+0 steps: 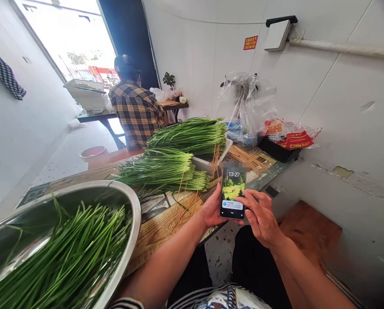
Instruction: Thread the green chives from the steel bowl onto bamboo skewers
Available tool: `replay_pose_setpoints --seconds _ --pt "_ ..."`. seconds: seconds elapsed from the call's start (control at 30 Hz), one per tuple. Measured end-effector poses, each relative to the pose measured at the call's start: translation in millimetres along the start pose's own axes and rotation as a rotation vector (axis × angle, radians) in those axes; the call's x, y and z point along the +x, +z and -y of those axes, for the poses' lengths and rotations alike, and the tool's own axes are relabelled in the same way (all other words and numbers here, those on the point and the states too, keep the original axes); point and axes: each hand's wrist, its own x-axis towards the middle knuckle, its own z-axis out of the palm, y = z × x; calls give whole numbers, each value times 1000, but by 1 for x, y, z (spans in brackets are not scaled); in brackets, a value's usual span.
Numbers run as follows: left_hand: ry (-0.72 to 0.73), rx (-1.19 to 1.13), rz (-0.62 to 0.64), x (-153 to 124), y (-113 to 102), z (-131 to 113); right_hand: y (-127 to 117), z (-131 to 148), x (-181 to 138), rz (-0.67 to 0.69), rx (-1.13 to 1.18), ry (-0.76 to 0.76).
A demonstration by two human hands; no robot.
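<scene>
A smartphone (233,189) rests in my left hand (214,210), whose fingers wrap round its lower part. Its lit lock screen reads 13:27 and carries a notification near the bottom. My right hand (262,216) is over the right side of the phone, fingers apart and partly bent, with a fingertip at the screen. Whether that fingertip touches the glass I cannot tell. Beyond the phone lie bundles of garlic chives (166,169) on the table, and a further pile (192,135) sits in a white tray (205,165). Thin wooden skewers (181,193) lean and lie beside them.
A large steel basin (134,214) of loose chives stands at the near left. More skewers (251,159), a black box (277,150) and plastic bags (246,107) are at the table's right. A person in a plaid shirt (135,113) sits beyond, facing away, near a bucket (93,155).
</scene>
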Motion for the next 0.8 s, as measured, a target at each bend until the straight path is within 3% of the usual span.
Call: replay_pose_setpoints --seconds 0.37,0.6,0.8 --pt "-12 -32 23 0 -7 0 3 -2 7 26 -1 2" --pt "8 -24 29 -2 1 -3 -3 -15 20 -94 -87 228" --pt "19 -14 20 -3 3 -3 -6 -9 10 -153 -45 281"
